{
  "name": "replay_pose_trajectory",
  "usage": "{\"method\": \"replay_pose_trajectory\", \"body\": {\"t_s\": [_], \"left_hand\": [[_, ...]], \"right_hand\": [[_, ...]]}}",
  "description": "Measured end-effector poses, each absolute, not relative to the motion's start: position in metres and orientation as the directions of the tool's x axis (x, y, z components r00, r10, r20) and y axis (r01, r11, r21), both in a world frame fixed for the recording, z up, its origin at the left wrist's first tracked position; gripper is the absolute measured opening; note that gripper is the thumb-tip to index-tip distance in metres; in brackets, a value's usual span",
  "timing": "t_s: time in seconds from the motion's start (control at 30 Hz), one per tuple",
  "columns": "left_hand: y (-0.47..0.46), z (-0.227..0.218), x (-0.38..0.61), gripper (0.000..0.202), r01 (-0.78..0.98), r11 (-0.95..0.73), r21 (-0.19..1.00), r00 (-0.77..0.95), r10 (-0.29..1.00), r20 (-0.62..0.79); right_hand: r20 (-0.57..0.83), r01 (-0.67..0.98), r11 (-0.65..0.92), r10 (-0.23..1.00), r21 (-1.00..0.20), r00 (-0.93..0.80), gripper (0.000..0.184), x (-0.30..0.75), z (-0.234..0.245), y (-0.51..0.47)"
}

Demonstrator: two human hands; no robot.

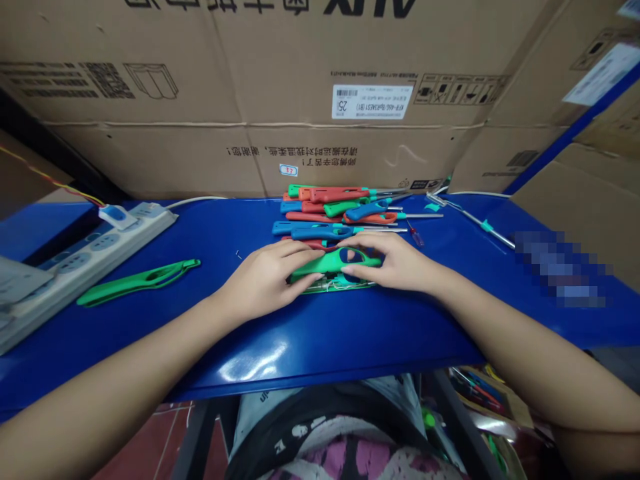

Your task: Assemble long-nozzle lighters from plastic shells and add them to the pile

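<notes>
A green casing half of a long-nosed lighter (327,261) is pinched at both ends, its handle loop turned to the right. My left hand (265,277) grips its left end, thumb in front and fingers behind. At the loop, my right hand (400,263) closes with thumb and fingers on the right end. Just under and in front lies another green lighter part (333,289) with thin wires and inner pieces exposed; whether the two touch is hard to see. Off to the left rests a separate green casing half (137,282). A small screw (239,255) lies behind my left hand.
Behind my hands, several red, blue and green lighters (340,213) are piled beside a small screwdriver (415,235). A white power strip (100,250) runs along the left. A metal rod (480,222) lies back right. Cardboard (280,87) walls the blue table (300,353).
</notes>
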State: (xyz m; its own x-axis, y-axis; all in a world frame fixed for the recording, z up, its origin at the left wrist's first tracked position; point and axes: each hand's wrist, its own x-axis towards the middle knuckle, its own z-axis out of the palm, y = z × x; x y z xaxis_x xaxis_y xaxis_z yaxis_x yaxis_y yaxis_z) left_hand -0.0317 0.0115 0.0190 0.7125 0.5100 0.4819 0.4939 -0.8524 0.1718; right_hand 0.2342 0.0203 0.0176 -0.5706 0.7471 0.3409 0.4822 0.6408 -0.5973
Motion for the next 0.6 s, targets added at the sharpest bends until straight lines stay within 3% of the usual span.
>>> {"method": "replay_pose_trajectory", "body": {"t_s": [0.13,0.4,0.6], "left_hand": [[0.011,0.0213,-0.0339,0.031,0.505,-0.836,0.215,0.743,0.547,0.386],[0.0117,0.0246,-0.0375,0.028,0.524,-0.821,0.225,0.799,0.566,0.206],[0.0108,0.0266,-0.0371,0.027,0.537,-0.818,0.206,0.807,0.569,0.158]], "right_hand": [[0.315,0.508,0.715,0.681,-0.48,-0.661,0.034,0.2363,0.0181,0.0188],[0.281,0.496,0.772,0.617,-0.397,-0.735,0.031,0.2371,0.0177,0.0184],[0.25,0.511,0.773,0.616,-0.376,-0.747,0.032,0.2357,0.0149,0.0181]]}}
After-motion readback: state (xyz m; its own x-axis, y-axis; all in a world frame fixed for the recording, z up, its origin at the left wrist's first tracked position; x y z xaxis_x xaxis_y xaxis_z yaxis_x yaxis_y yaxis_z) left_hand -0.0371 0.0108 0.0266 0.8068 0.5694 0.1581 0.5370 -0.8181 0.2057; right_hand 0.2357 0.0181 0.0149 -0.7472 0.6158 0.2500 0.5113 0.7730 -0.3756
